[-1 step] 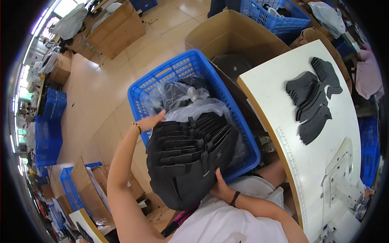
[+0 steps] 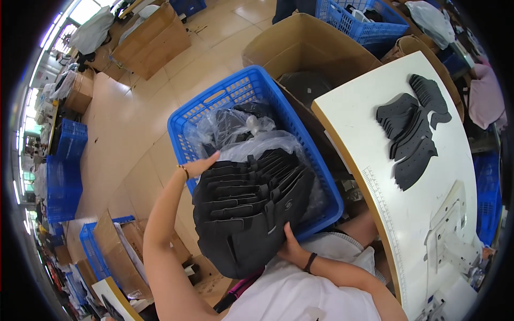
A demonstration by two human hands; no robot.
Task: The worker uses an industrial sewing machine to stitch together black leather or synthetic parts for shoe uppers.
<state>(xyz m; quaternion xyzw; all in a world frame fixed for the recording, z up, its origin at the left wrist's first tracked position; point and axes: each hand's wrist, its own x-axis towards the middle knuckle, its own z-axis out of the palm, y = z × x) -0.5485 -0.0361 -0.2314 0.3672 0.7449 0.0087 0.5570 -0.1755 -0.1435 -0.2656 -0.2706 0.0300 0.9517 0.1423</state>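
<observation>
Black stack (image 2: 235,219), just below the middle of the frame, and here I have it tilted over the near end of the blue basket, its slotted strips fanned apart at the top. My right hand (image 2: 293,250) is pinching its lower right edge, thumb on the face, fingers out of sight behind; that grip looks to be the one bearing the weight. Up at the upper left corner, my left hand (image 2: 201,165) lies against the edge, probably to stop the layers sliding off sideways; how firmly it presses, I cannot tell.

Just beyond, the basket (image 2: 289,120) takes the centre, clear plastic (image 2: 270,140) crumpled inside around more dark stuff, likely a wrapping. Over on the right, the white table (image 2: 348,123) carries dark cut pieces (image 2: 409,128), overlapped in rows, perhaps so each lifts off easily. Behind, top centre, an open carton (image 2: 300,40) stands close against the table; farther off, upper left, a brown box (image 2: 152,51) sits on the floor.
</observation>
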